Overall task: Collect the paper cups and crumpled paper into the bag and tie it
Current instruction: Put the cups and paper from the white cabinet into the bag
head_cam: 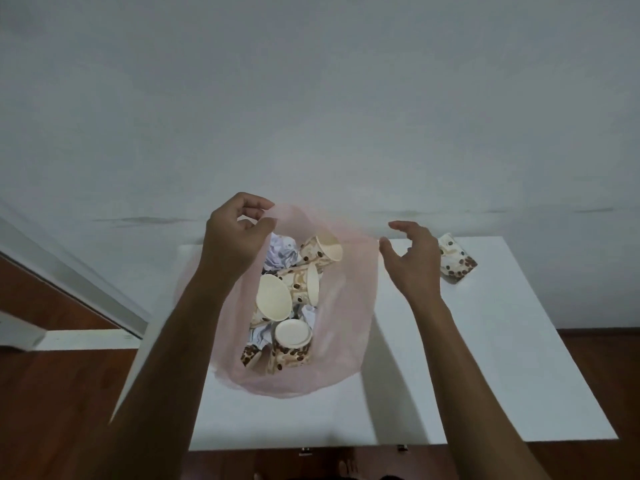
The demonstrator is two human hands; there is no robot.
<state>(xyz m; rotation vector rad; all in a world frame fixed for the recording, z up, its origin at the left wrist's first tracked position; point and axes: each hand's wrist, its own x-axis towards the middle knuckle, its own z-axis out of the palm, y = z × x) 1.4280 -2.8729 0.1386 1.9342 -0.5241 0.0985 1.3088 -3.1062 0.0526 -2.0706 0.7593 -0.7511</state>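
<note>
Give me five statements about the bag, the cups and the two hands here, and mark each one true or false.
1. The left hand pinches the rim of the pink bag. True.
2. The right hand has a grip on a paper cup. False: its fingers are spread and hold nothing.
3. One paper cup lies on the white table outside the bag, just beyond the right hand. True.
4. The bag is tied closed. False: its mouth is open, with cups and crumpled paper showing inside.
5. The bag hangs in the air above the floor. False: it rests on the table.
</note>
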